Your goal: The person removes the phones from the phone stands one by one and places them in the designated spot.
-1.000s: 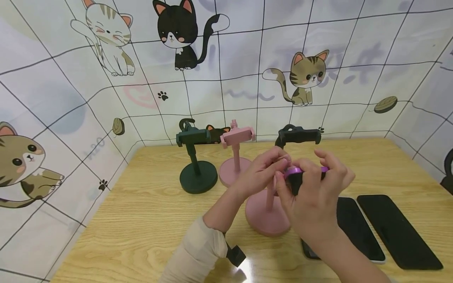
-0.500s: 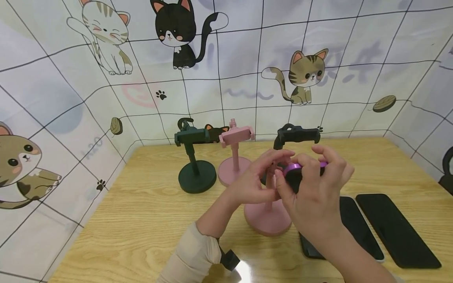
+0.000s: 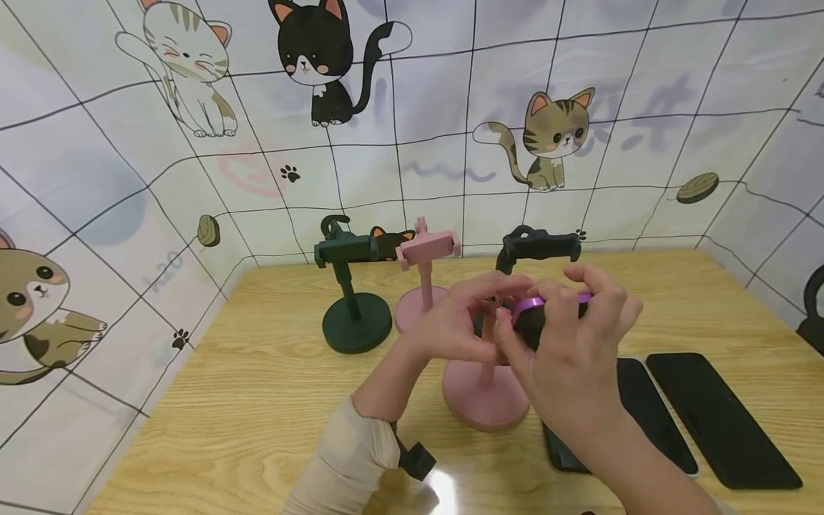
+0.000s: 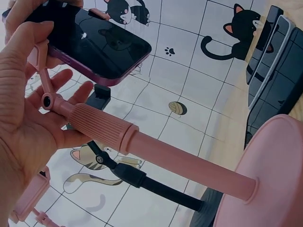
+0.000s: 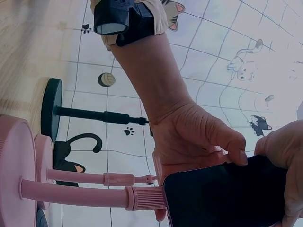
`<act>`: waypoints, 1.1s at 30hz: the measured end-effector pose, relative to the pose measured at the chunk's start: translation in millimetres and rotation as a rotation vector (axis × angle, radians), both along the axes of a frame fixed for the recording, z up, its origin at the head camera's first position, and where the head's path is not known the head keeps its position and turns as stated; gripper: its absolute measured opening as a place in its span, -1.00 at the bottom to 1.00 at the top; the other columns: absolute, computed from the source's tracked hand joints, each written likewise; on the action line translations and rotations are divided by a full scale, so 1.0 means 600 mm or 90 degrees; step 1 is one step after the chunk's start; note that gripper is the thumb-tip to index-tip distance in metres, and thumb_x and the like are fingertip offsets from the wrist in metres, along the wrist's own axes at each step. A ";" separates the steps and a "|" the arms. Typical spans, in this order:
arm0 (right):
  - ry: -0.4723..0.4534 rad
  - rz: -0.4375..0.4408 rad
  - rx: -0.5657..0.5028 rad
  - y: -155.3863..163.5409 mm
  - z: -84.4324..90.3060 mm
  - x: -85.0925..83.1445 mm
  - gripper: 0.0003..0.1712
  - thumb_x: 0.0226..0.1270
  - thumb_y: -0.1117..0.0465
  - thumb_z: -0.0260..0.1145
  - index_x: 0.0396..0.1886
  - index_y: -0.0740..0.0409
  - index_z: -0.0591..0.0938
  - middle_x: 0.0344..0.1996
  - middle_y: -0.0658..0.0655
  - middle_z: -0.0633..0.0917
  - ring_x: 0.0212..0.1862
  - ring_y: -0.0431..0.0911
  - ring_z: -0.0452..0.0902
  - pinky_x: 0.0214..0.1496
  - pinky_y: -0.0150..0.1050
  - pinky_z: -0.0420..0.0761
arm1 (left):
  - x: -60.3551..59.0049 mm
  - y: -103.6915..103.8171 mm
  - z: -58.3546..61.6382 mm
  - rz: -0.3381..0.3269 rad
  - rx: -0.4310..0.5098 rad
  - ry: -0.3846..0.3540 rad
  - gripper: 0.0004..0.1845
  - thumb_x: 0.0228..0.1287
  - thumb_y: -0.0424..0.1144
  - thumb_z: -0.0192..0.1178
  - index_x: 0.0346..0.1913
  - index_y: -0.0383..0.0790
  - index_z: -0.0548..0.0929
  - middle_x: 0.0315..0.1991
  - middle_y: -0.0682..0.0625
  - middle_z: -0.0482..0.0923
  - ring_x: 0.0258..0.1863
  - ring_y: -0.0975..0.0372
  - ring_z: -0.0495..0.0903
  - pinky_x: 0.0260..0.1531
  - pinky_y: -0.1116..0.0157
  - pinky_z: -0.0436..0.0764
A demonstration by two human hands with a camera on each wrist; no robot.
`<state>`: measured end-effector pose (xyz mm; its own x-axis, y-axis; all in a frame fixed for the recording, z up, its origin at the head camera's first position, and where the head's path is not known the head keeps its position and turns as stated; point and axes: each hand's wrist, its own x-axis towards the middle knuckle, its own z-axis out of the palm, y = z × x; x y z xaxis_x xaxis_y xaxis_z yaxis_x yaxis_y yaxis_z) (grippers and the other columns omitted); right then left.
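A pink phone stand stands on the wooden table in front of me, its pole rising to a clamp. My right hand grips a purple-edged phone at the top of the stand; its dark screen faces the right wrist camera. My left hand holds the stand's clamp beside the phone's left end, thumb on the phone's edge and fingers behind the joint. The clamp itself is mostly hidden by both hands.
Behind stand a dark green stand, a second pink stand and a black stand. Two dark phones lie flat at the right front. Cat-patterned walls close the table's back and sides.
Both hands stay at the top of the pink stand with the phone. They have shifted slightly left, and the left fingers have curled closer under the phone's end.
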<state>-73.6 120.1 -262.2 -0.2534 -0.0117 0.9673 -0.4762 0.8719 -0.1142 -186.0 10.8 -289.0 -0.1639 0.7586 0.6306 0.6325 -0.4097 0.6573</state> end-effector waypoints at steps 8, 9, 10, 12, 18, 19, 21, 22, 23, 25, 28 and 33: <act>0.000 -0.002 0.004 0.003 0.005 -0.001 -0.64 -0.05 0.25 0.27 -0.38 0.36 0.31 -0.22 0.42 0.23 -0.13 0.25 0.17 -0.32 0.13 -0.08 | -0.008 0.007 0.009 -0.019 -0.003 0.059 -0.39 -0.25 -0.42 0.31 0.01 -0.50 0.41 -0.17 -0.21 0.45 -0.27 0.19 0.37 -0.38 0.33 0.47; 0.000 0.000 0.003 0.003 0.005 -0.001 -0.65 -0.05 0.26 0.26 -0.38 0.36 0.31 -0.22 0.42 0.23 -0.14 0.26 0.17 -0.32 0.13 -0.08 | -0.008 0.007 0.010 -0.016 -0.007 0.063 -0.40 -0.25 -0.42 0.31 0.00 -0.50 0.43 -0.18 -0.19 0.46 -0.28 0.22 0.36 -0.39 0.33 0.47; -0.001 0.002 0.003 0.004 0.006 -0.001 -0.65 -0.05 0.26 0.26 -0.39 0.36 0.30 -0.21 0.42 0.23 -0.14 0.26 0.17 -0.31 0.13 -0.08 | -0.008 0.008 0.011 -0.011 -0.009 0.069 -0.41 -0.25 -0.41 0.31 0.00 -0.50 0.44 -0.20 -0.17 0.46 -0.29 0.25 0.35 -0.41 0.34 0.45; -0.003 0.007 0.002 0.005 0.007 -0.002 -0.65 -0.06 0.27 0.26 -0.40 0.36 0.30 -0.21 0.42 0.23 -0.13 0.26 0.17 -0.31 0.14 -0.08 | -0.008 0.008 0.013 -0.009 -0.015 0.073 -0.41 -0.24 -0.40 0.32 -0.01 -0.49 0.45 -0.22 -0.15 0.46 -0.31 0.26 0.35 -0.41 0.34 0.45; -0.004 0.029 0.015 0.008 0.012 -0.005 -0.69 -0.10 0.31 0.24 -0.43 0.35 0.30 -0.26 0.44 0.25 -0.16 0.28 0.18 -0.30 0.14 -0.08 | -0.006 0.008 0.016 0.005 -0.024 0.074 -0.41 -0.27 -0.38 0.32 -0.02 -0.47 0.46 -0.27 -0.13 0.45 -0.33 0.27 0.35 -0.43 0.37 0.45; -0.011 0.032 0.023 0.009 0.013 -0.005 -0.70 -0.09 0.31 0.23 -0.43 0.35 0.30 -0.27 0.45 0.25 -0.16 0.29 0.18 -0.30 0.14 -0.07 | -0.006 0.007 0.016 0.009 -0.024 0.075 -0.42 -0.26 -0.37 0.32 -0.03 -0.46 0.46 -0.28 -0.12 0.44 -0.34 0.27 0.34 -0.45 0.38 0.45; -0.038 0.040 0.042 0.012 0.015 -0.004 -0.70 -0.08 0.31 0.22 -0.41 0.35 0.31 -0.27 0.46 0.26 -0.16 0.29 0.17 -0.28 0.15 -0.05 | -0.006 0.006 0.016 0.014 -0.027 0.072 -0.44 -0.26 -0.38 0.32 -0.04 -0.44 0.47 -0.32 -0.11 0.42 -0.36 0.28 0.34 -0.49 0.37 0.45; -0.053 0.042 0.050 0.014 0.016 -0.003 -0.71 -0.06 0.30 0.21 -0.40 0.35 0.31 -0.27 0.46 0.26 -0.16 0.29 0.16 -0.28 0.15 -0.04 | -0.006 0.005 0.015 0.014 -0.029 0.069 -0.45 -0.25 -0.38 0.31 -0.05 -0.44 0.47 -0.32 -0.11 0.41 -0.36 0.28 0.34 -0.50 0.36 0.46; -0.063 0.044 0.056 0.015 0.017 -0.002 -0.71 -0.07 0.29 0.21 -0.40 0.35 0.31 -0.26 0.46 0.27 -0.17 0.30 0.15 -0.27 0.15 -0.03 | -0.006 0.005 0.015 0.014 -0.031 0.067 -0.46 -0.24 -0.39 0.31 -0.05 -0.43 0.47 -0.33 -0.12 0.41 -0.36 0.28 0.34 -0.50 0.35 0.46; -0.081 0.050 0.060 0.018 0.019 0.000 -0.70 -0.09 0.29 0.21 -0.40 0.35 0.31 -0.26 0.46 0.27 -0.19 0.31 0.14 -0.26 0.15 -0.01 | -0.007 0.004 0.015 0.007 -0.037 0.060 -0.46 -0.23 -0.40 0.31 -0.05 -0.44 0.47 -0.33 -0.14 0.40 -0.34 0.28 0.35 -0.50 0.32 0.49; -0.093 0.059 0.053 0.021 0.020 0.002 -0.69 -0.14 0.31 0.22 -0.41 0.35 0.31 -0.24 0.46 0.27 -0.22 0.32 0.12 -0.26 0.14 0.01 | -0.008 0.004 0.015 -0.004 -0.042 0.050 -0.45 -0.23 -0.43 0.32 -0.03 -0.45 0.46 -0.31 -0.16 0.41 -0.31 0.28 0.37 -0.47 0.30 0.51; -0.126 0.086 0.042 0.028 0.020 0.006 -0.69 0.01 0.17 0.18 -0.43 0.34 0.34 -0.20 0.42 0.26 -0.24 0.31 0.08 -0.31 0.07 0.04 | -0.010 0.005 0.016 -0.032 -0.043 0.034 -0.38 -0.27 -0.51 0.37 0.00 -0.48 0.42 -0.29 -0.14 0.41 -0.28 0.26 0.39 -0.38 0.31 0.54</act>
